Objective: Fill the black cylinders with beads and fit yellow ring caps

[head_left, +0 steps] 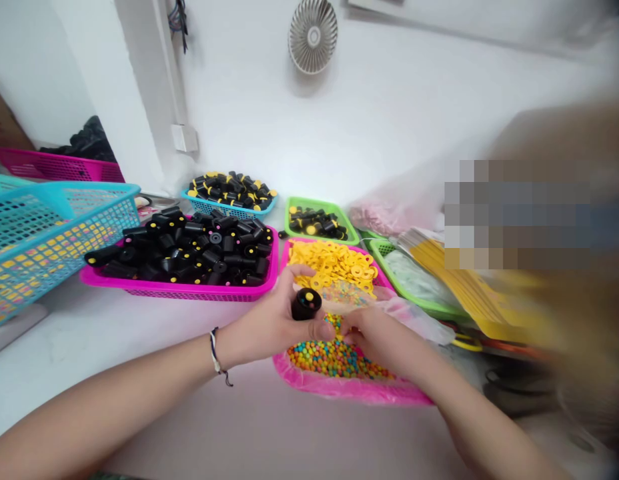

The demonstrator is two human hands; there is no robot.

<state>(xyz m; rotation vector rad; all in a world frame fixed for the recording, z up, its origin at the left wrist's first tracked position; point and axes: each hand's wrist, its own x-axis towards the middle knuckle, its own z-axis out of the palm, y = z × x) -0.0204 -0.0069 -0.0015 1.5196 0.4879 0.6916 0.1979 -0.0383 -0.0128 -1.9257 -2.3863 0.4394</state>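
Observation:
My left hand (275, 320) is closed around a black cylinder (306, 305) with a yellow dot in the middle of its end face. Just right of it, my right hand (372, 331) has its fingers drawn together over a heap of small colourful beads (322, 357). Whether a bead sits between those fingertips I cannot make out. The beads lie on clear plastic in a pink basket (324, 385). Behind both hands, yellow rings (334, 260) are piled up. To the left, a pink basket (179, 288) is heaped with more black cylinders (199, 250), several with coloured dots.
At the back stand a blue basket (229, 208) and a green basket (349, 230) of black and yellow parts. A large blue basket (89, 220) is at the left. On the right are yellow strips (454, 280) and a blurred person (564, 280). A fan (313, 37) hangs above.

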